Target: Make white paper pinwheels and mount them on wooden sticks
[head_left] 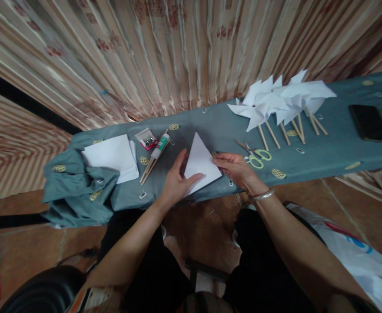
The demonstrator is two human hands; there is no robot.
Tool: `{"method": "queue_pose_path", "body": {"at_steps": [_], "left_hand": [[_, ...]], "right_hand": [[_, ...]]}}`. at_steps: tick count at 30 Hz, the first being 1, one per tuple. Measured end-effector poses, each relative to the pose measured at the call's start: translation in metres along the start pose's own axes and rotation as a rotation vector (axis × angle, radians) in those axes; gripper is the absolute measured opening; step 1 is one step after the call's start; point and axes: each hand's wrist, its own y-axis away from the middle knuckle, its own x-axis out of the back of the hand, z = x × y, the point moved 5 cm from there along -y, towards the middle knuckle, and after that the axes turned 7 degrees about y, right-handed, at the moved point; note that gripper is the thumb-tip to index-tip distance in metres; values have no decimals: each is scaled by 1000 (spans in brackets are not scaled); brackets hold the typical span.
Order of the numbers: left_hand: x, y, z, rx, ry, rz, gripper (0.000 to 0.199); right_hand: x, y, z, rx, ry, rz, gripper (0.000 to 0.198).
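The person's left hand and right hand are bare, and both forearms are uncovered too. Around the right wrist is a bracelet, a narrow, silver-coloured band with a rounded shape and a pale shine along its surface. The trousers are plain black, the cloth so dark that seams and folds are hard to make out. Small whitish patches show beside the lower legs, though too little is visible to tell whether they are shoes
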Motion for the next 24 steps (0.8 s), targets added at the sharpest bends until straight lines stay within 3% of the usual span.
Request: {"method": "queue_pose_path", "body": {"at_steps": [3,7,21,24], "left_hand": [[-4,1,3,-167,-320,-125,101],[-6,3,-2,-205,-463,-199,84],[-5,4,0,-110,-247,-106,78],[-5,5,0,-58,-136,-79,74]], "right_hand": [[1,-2,-1,20,-12,45,34],[-2,-1,-1,19,-25,36,39],[3,-3,1,25,-39,-16,38],[7,-7,4,86,25,20,43]]}}
